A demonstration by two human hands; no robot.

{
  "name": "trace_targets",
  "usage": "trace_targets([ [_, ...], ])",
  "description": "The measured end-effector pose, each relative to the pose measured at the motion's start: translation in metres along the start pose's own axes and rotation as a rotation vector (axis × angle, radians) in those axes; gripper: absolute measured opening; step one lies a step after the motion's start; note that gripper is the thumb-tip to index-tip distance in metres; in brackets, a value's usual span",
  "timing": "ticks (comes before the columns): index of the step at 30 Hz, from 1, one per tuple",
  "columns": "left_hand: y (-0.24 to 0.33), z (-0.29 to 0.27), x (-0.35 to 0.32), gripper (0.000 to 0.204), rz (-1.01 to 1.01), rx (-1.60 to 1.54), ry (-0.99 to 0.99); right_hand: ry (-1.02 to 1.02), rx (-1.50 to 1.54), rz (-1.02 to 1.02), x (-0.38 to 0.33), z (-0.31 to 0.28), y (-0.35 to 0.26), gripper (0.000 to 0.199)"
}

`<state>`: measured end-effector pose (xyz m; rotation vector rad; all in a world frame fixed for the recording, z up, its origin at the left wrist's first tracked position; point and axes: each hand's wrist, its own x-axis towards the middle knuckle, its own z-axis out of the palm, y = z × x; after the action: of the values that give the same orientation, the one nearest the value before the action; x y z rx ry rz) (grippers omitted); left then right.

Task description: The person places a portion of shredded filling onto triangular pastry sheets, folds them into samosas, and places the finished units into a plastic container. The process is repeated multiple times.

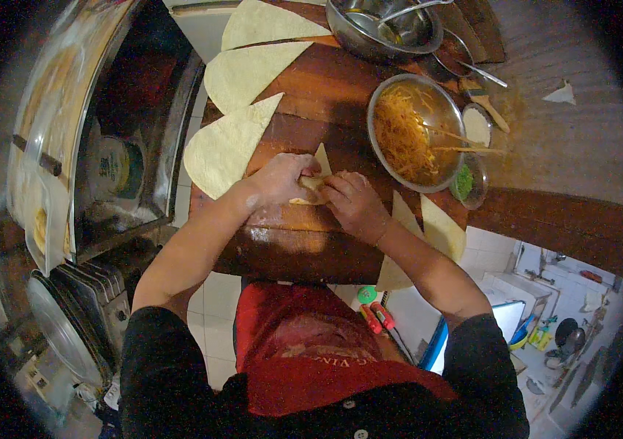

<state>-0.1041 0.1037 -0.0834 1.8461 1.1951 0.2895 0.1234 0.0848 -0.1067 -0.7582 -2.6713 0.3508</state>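
While bent over the round wooden board [326, 95]: at far left, a steel cabinet [107, 146] and stacked trays [77, 314]. Then three pale wedge-shaped pastry sheets [224, 150] fanned along the board's left edge. At centre, left hand [278, 179] and right hand [352, 201] pressed together, both closed on a small folded pastry piece [315, 183] lying on the board's near part. Further right, a steel bowl of shredded orange filling [414, 132], small dishes of white [477, 126] and green [463, 183] beside it, two more wedges [439, 230] overhanging the edge.

Dim, warm overhead light; fisheye edges dark, bent and blurred.
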Motion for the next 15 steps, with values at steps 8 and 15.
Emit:
trace_targets([
  [8,-0.017,0.023,-0.013,0.05,0.317,0.557,0.265,-0.209,0.291,0.244,0.029,-0.009,0.021,0.036],
  [15,-0.024,-0.006,0.019,0.045,0.091,0.108,0.021,-0.025,0.122,0.123,0.026,-0.017,0.011,0.051],
])
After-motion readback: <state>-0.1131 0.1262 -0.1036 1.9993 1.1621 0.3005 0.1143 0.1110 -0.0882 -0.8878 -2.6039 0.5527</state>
